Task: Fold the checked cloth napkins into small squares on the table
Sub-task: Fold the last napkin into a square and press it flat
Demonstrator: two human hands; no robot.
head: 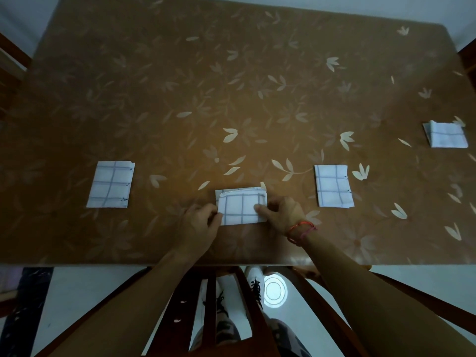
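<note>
Four checked napkins lay on the brown leaf-patterned table, all folded. The centre napkin sat near the front edge, directly before the person, and showed a rolled fold along its far edge with one small corner standing up at the far right. The left hand gripped its left edge, fingers curled closely together over the cloth. The right hand pinched its right edge, thumb laid flat on top (the fingers beneath the cloth could not be seen). A red and pink thread band circled the right wrist.

The left napkin lay flat, well apart from the hands, as a neat upright rectangle. The right napkin lay likewise on the opposite side, also well apart. The far-right napkin rested farther back near the table's right edge, its left side showing loose layers. A wooden chair back stood below the table's front edge, between the forearms.
</note>
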